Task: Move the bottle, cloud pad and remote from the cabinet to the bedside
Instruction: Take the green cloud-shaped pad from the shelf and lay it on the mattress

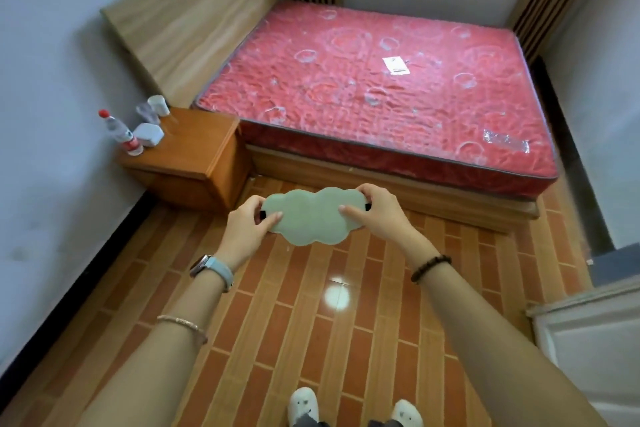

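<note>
Above the brick-tiled floor [294,340] the left hand [247,225] and right hand [372,210] pinch the cloud pad [311,217] by its ends — it seems light and soft.

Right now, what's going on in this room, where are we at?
A person holds the green cloud pad by its ends, left hand and right hand, above the tiled floor in front of the bedside table. The bottle already stands on that table beside a white box. I can't pick out a remote.

Bare nightstand [197,146] front; bottle [121,133], box [149,135] along wall side.
</note>
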